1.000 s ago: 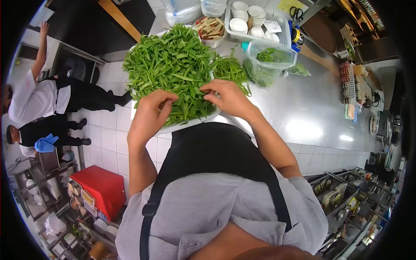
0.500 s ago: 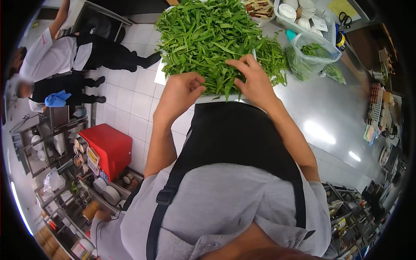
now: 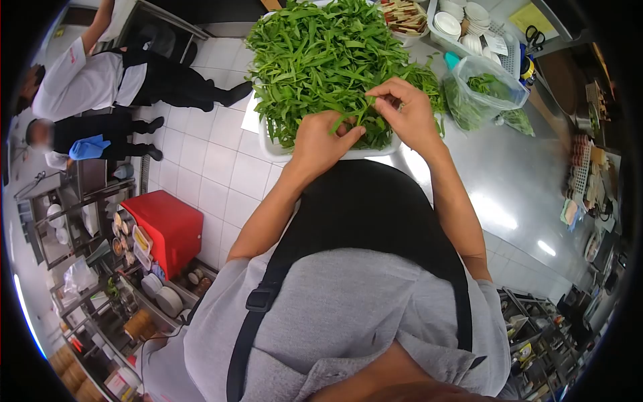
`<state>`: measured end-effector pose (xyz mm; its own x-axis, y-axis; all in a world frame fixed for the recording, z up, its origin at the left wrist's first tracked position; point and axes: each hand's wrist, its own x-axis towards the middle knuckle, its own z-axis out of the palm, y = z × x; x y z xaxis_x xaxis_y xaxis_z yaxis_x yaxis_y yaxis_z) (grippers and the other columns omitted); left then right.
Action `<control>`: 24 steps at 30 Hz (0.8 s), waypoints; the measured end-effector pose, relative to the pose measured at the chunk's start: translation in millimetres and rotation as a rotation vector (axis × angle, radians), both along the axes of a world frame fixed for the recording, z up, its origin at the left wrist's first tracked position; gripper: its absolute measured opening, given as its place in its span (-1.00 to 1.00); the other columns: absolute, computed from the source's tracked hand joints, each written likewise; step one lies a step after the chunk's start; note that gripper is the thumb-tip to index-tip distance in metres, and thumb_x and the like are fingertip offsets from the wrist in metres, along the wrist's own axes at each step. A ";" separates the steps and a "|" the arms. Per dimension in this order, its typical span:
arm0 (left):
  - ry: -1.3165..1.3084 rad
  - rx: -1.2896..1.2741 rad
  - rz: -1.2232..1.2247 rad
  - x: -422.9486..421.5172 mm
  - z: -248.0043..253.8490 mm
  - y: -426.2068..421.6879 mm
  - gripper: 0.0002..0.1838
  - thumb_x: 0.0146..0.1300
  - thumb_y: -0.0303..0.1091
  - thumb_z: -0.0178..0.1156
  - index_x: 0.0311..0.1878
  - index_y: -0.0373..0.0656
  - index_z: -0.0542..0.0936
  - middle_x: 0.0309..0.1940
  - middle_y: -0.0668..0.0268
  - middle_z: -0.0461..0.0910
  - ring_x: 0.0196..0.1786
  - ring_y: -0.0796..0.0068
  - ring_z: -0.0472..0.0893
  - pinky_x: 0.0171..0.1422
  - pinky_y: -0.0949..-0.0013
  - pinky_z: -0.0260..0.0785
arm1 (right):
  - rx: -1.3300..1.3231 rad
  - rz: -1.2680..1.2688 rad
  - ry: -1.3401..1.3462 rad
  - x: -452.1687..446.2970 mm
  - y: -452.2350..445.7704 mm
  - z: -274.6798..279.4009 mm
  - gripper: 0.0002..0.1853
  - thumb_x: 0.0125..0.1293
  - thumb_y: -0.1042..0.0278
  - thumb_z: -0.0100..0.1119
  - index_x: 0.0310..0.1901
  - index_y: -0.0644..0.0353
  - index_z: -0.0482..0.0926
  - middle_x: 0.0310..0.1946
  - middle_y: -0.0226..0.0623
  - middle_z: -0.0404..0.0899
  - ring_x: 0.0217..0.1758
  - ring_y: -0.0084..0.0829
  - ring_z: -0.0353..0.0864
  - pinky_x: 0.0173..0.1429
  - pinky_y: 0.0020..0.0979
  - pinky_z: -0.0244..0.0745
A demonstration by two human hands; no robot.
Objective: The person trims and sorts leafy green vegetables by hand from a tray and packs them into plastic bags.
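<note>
A large heap of leafy greens (image 3: 321,60) fills a white tray (image 3: 273,149) at the top centre. Over the tray's near edge, my left hand (image 3: 326,142) is closed, with its thumb and fingers pinched on a green stem. My right hand (image 3: 410,112) is close by on the right, its thumb and forefinger pinching the upper part of what looks like the same stem. Just right of the heap, a clear plastic bag (image 3: 479,97) with more greens inside rests on the steel counter (image 3: 495,161).
Behind the tray are a bowl of packets (image 3: 404,19) and a basket (image 3: 510,57) of white cups. Scissors (image 3: 534,37) lie at the back right. Two people (image 3: 87,80) stand at the left, near a red box (image 3: 167,228). Part of another person (image 3: 164,368) shows lower left.
The view has shifted, so the tray appears farther right than at first. My hands have come closer together, and both now pinch a green stem.
</note>
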<state>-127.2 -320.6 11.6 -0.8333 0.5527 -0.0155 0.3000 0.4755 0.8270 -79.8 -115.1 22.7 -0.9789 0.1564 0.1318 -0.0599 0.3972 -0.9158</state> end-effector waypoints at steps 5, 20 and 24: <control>-0.429 0.295 0.046 -2.1 8.8 6.4 -0.77 0.26 -0.34 0.46 -0.17 -0.32 0.74 -0.44 0.39 0.69 -0.46 0.72 0.52 -0.39 0.55 0.33 | -0.183 -0.085 0.068 -6.4 -1.7 9.6 -0.78 0.33 0.51 0.29 0.00 0.21 0.72 -0.29 -0.44 0.62 -0.31 -0.63 0.52 -0.16 -0.53 0.47; -0.528 0.606 -0.071 -29.9 39.8 1.2 -0.88 0.41 -0.43 0.26 -0.16 -0.30 0.67 -0.18 0.20 0.74 -0.28 0.62 0.60 -0.17 0.50 0.45 | -0.343 -0.064 -0.109 6.9 17.9 5.8 -0.75 0.46 0.49 0.18 0.10 0.34 0.63 -0.16 -0.32 0.71 -0.21 -0.58 0.64 -0.05 -0.51 0.55; -0.367 0.700 0.151 -47.3 40.9 -7.8 -0.87 0.38 -0.49 0.20 -0.08 -0.31 0.62 -0.22 0.20 0.72 -0.22 0.53 0.63 -0.08 0.43 0.48 | -0.178 -0.083 -0.112 9.6 18.3 1.9 -0.80 0.39 0.48 0.26 0.01 0.29 0.68 -0.24 -0.41 0.68 -0.26 -0.63 0.58 -0.11 -0.53 0.50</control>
<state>-174.5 -328.4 52.5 -0.9089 0.4171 0.0055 -0.0749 -0.1762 0.9815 -70.1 -96.8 24.6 -0.9685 0.2486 -0.0134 0.0721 0.2286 -0.9709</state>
